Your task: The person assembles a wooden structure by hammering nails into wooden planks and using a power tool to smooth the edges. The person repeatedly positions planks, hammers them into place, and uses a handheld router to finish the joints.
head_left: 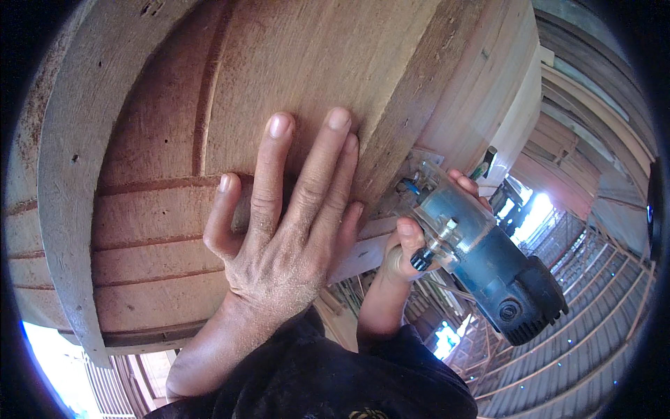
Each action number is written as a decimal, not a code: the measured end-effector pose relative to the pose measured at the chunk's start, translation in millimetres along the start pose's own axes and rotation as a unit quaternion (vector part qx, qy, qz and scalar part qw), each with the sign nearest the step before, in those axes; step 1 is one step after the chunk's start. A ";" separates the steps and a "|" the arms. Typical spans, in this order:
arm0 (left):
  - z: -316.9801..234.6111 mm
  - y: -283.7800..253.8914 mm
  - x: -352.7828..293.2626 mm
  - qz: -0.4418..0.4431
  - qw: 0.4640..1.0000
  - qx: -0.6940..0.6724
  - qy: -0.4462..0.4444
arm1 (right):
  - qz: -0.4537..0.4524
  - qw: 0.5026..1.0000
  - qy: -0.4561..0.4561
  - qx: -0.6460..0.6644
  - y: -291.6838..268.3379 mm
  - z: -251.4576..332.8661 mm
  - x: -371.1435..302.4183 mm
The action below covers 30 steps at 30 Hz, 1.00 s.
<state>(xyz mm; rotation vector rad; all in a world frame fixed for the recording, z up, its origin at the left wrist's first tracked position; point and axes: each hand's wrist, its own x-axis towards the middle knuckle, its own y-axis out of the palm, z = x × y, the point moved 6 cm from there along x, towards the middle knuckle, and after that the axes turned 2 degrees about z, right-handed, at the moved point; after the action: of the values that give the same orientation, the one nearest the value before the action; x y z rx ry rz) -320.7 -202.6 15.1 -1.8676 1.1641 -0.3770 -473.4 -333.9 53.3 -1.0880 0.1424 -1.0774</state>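
My left hand lies with its fingers stretched and spread on a brown wooden panel with grooved, recessed sections. Pale sawdust coats the back of that hand. In my right hand is a trim router, with a dark blue-grey motor body, a black vented end cap and a clear guard at its base. Its base end meets or sits very near the wood along the panel's right side; the bit is hidden. Fingers wrap round the guard end, beside a black knob.
A thick curved wooden frame piece borders the panel on the left. Long boards run along the upper right. Corrugated metal sheeting on slats curves across the lower right, and timber strips show behind my arms.
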 end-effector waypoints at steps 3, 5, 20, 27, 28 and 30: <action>-0.3 -2.8 1.3 0.013 1.000 -0.009 -0.004 | 0.014 1.000 -0.014 -0.003 -0.3 1.3 0.2; 0.6 -4.3 2.2 0.017 1.000 -0.019 -0.007 | 0.025 0.999 -0.024 0.000 -1.6 1.3 0.5; -1.8 -11.7 21.2 -0.084 0.995 -0.028 0.053 | -0.013 0.965 0.098 0.241 12.0 0.2 -5.5; -17.3 -2.3 101.5 -0.128 0.986 0.018 0.110 | -0.020 0.957 0.098 0.272 15.2 10.4 -2.5; -18.5 -0.3 100.3 -0.126 0.985 0.032 0.110 | -0.025 0.956 0.093 0.277 14.0 11.9 -0.5; -20.1 -0.8 103.3 -0.119 0.985 0.054 0.114 | -0.030 0.954 0.085 0.287 12.8 13.6 3.3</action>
<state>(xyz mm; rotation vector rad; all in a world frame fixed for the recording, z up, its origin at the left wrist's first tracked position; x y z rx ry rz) -279.9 -299.3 8.3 -1.9090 1.0461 -0.7912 -455.8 -327.0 51.6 -0.4777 -0.0681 -1.1701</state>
